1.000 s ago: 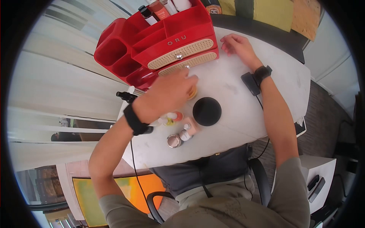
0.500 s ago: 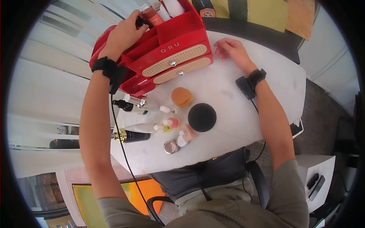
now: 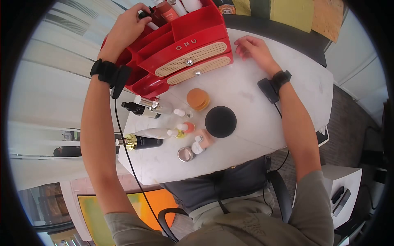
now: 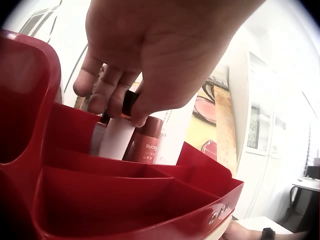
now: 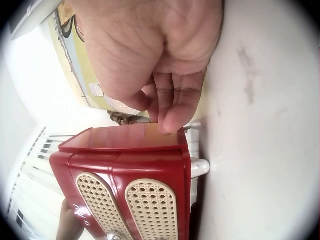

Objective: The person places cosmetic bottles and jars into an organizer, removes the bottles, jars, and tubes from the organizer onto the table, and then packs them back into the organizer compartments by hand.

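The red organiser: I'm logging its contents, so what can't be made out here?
- Bottle the left hand grips: cap hidden by fingers, left wrist view.
- Red bottle: label cut off by the red organiser wall.
- Drawers: closed, contents hidden, head view.
- Rear compartments: cropped by the frame's top edge, head view.

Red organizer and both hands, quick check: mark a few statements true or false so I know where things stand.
1. The left hand pinches a dark-capped bottle in the red organizer. True.
2. The right hand holds the orange jar. False: it rests on the table, holding nothing.
3. Both organizer drawers look pushed in. True.
4. The black round lid sits inside the organizer. False: it lies on the table.
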The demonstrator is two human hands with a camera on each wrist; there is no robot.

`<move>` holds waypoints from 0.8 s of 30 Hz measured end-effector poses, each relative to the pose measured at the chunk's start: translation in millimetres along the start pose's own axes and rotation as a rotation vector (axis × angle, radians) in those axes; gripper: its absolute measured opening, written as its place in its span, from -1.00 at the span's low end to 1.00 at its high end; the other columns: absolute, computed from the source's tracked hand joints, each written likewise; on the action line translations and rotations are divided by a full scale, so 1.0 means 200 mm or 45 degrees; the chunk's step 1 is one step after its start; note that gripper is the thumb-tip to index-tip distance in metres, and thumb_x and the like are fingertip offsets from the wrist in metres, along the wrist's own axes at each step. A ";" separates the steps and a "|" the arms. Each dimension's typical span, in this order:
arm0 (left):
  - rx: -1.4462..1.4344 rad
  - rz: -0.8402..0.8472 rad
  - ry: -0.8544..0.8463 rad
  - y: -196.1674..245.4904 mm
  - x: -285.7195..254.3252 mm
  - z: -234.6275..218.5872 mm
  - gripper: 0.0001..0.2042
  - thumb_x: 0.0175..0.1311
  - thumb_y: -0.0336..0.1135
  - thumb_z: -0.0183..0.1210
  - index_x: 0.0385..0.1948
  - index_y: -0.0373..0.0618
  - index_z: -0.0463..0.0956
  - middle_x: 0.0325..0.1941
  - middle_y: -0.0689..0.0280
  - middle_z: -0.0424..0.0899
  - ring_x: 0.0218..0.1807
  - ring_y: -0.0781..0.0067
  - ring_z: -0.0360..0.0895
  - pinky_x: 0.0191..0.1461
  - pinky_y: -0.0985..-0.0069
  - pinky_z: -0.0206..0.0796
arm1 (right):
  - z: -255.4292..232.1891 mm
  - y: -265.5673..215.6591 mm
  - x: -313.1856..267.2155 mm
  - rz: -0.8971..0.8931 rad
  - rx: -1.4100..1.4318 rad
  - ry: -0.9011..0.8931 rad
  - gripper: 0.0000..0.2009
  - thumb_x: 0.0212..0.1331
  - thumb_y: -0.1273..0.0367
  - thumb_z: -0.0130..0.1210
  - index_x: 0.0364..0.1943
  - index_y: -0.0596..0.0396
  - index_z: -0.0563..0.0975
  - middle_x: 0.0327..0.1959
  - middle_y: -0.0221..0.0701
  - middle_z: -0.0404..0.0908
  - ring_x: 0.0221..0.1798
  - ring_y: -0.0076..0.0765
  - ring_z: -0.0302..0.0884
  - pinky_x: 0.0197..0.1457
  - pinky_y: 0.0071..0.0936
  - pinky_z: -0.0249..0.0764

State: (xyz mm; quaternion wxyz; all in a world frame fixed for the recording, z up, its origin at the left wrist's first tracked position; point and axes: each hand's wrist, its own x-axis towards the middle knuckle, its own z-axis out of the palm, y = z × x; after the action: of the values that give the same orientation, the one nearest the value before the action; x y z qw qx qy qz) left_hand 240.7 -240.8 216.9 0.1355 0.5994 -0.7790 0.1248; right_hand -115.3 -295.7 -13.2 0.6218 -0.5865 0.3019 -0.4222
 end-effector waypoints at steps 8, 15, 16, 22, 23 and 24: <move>-0.044 0.014 0.580 0.21 -0.01 -0.43 -0.85 0.45 -0.39 0.13 -0.04 -0.08 0.61 -0.44 0.30 0.70 -0.50 0.53 0.49 -0.38 0.56 0.39 | 0.00 0.00 0.00 0.013 0.005 -0.006 -0.72 0.49 0.28 0.00 -0.10 0.22 0.64 -0.35 -0.39 0.67 -0.35 -0.55 0.57 -0.23 -0.52 0.59; 0.099 -0.208 0.407 0.41 0.03 -0.58 -0.83 0.40 -0.41 0.14 -0.07 -0.22 0.60 -0.41 0.25 0.71 -0.44 0.47 0.53 -0.32 0.49 0.41 | 0.00 0.00 0.00 -0.009 -0.045 0.002 -0.71 0.51 0.27 -0.01 -0.12 0.21 0.64 -0.35 -0.42 0.67 -0.35 -0.57 0.56 -0.26 -0.53 0.58; 0.108 -0.299 0.327 0.39 0.04 -0.52 -0.83 0.39 -0.41 0.14 -0.09 -0.24 0.61 -0.41 0.22 0.72 -0.43 0.41 0.55 -0.30 0.44 0.43 | 0.00 0.00 0.00 -0.005 -0.045 -0.002 -0.71 0.51 0.27 -0.01 -0.11 0.21 0.64 -0.36 -0.41 0.67 -0.36 -0.57 0.56 -0.26 -0.54 0.58; -0.062 -0.114 0.023 0.12 0.07 -0.17 -0.83 0.29 -0.34 0.20 -0.14 -0.08 0.63 -0.29 0.01 0.72 -0.20 -0.06 0.67 -0.04 0.21 0.48 | 0.00 -0.01 0.00 0.006 -0.013 0.001 -0.72 0.51 0.28 -0.01 -0.10 0.22 0.63 -0.36 -0.40 0.67 -0.37 -0.57 0.57 -0.28 -0.55 0.57; -0.053 -0.096 0.006 0.11 0.07 -0.13 -0.82 0.30 -0.33 0.20 -0.12 -0.09 0.63 -0.29 0.00 0.72 -0.19 -0.05 0.67 -0.03 0.21 0.48 | 0.00 0.00 -0.01 0.013 -0.003 -0.003 -0.73 0.51 0.29 -0.01 -0.09 0.23 0.62 -0.37 -0.40 0.67 -0.37 -0.56 0.57 -0.28 -0.54 0.57; -0.044 -0.080 -0.010 0.11 0.07 -0.09 -0.81 0.30 -0.32 0.20 -0.11 -0.09 0.63 -0.29 0.00 0.72 -0.18 -0.05 0.67 -0.02 0.21 0.48 | 0.00 0.00 -0.01 0.002 -0.002 0.000 -0.73 0.51 0.29 -0.01 -0.09 0.23 0.62 -0.37 -0.40 0.67 -0.37 -0.56 0.57 -0.28 -0.54 0.57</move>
State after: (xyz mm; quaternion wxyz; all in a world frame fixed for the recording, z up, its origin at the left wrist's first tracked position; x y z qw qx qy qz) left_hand 218.0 -241.7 237.9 0.1466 0.6215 -0.7625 0.1045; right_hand -115.1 -294.2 -13.2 0.6217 -0.5866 0.3028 -0.4215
